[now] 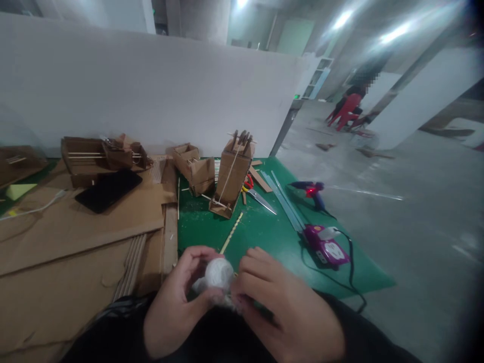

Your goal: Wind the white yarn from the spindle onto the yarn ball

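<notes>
White ball (220, 274): It sat low in the middle, between the two hands. It looked round and fuzzy, and some white fluff (199, 286) showed at its lower left.
Left hand (176, 297): It was curled around the left side of the ball, thumb in front, so it was holding the ball.
Right hand (280, 297): Its fingers were bent in, right next to the ball's right side. I could not tell if they pinched anything, because the fingertips were hidden.
Wavy stick (232, 232): It lay on the green table (264, 237), just past the ball.
Cardboard tower (231, 174): It stood past the stick, leaning a bit, with brown sticks (244, 142) poking out on top.
Scissors (261, 200): They lay just right of the tower.
Glue gun (312, 191): It was at the table's right edge, with a red light glowing.
Purple power block (333, 258): It was right of the hands, with a white plug (328, 232) in it.
Black phone (109, 190): It lay on flat cardboard (75, 242) at the left, well apart from the hands.
</notes>
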Demonstrator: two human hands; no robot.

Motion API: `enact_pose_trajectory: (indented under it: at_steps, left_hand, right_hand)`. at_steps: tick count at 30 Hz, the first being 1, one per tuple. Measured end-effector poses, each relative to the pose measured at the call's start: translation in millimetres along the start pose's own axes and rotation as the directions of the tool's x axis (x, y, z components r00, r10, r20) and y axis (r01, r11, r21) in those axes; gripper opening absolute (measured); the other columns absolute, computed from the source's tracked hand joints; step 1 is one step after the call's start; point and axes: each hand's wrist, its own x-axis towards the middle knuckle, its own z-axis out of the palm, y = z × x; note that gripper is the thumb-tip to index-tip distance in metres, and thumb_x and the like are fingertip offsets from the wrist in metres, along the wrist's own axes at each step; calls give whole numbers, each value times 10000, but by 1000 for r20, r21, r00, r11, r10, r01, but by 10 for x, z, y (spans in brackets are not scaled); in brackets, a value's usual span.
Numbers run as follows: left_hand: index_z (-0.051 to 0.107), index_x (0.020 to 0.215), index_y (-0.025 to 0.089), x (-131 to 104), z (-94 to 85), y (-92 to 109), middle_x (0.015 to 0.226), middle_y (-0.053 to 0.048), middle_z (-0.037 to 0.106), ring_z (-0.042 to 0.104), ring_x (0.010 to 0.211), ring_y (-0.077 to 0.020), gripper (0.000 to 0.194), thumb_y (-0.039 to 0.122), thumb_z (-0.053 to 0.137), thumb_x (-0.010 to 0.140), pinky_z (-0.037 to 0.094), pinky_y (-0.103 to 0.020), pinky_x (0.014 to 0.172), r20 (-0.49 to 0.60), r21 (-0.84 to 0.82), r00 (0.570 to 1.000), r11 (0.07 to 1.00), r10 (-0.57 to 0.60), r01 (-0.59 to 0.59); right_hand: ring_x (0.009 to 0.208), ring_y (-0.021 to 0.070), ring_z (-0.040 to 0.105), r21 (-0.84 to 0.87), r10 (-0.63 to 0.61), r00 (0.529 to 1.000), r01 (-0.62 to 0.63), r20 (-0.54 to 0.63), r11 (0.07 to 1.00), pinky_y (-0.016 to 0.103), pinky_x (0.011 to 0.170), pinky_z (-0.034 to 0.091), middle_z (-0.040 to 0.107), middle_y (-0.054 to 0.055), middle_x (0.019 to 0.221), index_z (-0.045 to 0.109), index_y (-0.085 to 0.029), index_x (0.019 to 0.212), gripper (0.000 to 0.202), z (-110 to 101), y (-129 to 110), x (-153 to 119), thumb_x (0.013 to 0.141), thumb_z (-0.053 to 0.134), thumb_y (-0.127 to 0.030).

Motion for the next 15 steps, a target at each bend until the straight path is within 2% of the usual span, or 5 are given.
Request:
enact_pose_trajectory:
  at_steps: [3, 7, 11, 13, 15]
  left_hand:
    - [577, 1133, 227, -3, -7, 10, 1117, -73, 668, 620, 1047, -251, 350, 279, 724, 820, 472, -323, 887, 69, -20, 997, 999, -31, 33]
    - [616, 1098, 233, -23, -19, 34, 1141, -54, 627, 600, 1079, -245, 302, 238, 723, 815, 458, -313, 904, 91, -91, 996, 996, 7, 1]
    - [655, 1075, 272, -64, 11, 22, 1083, -15, 673, 622, 1037, -197, 332, 245, 782, 769, 472, -240, 872, -17, -172, 1000, 985, 11, -14]
    - [644, 1132, 306, -85, 40, 16, 1102, -7, 686, 623, 1064, -191, 433, 248, 814, 737, 474, -221, 887, -99, -213, 995, 977, -8, -13]
    - [636, 1183, 325, -98, 65, 19, 1133, -8, 685, 618, 1099, -192, 493, 252, 820, 732, 471, -212, 915, -133, -232, 991, 973, -25, -6]
  right_hand:
    - [734, 163, 459, 22, -57, 998, 57, 6, 998, 278, 652, 358, 557, 54, 779, 632, -124, 832, 149, -77, 67, 57, 898, 511, -67]
    - [732, 144, 504, 188, -61, 994, 78, -92, 979, 237, 641, 404, 558, 49, 782, 700, -129, 906, 160, -53, 253, 161, 953, 558, -188]
    - [663, 127, 513, 360, 43, 981, 28, -189, 932, 229, 606, 407, 590, 32, 721, 703, -139, 852, 260, 78, 437, 237, 959, 572, -336]
    - [626, 117, 497, 411, 132, 969, -35, -209, 911, 229, 579, 389, 580, 19, 702, 695, -136, 823, 273, 170, 500, 242, 939, 598, -363]
    - [613, 113, 490, 448, 211, 955, -99, -208, 888, 229, 566, 372, 564, 8, 693, 690, -135, 809, 256, 277, 535, 226, 930, 610, -345]
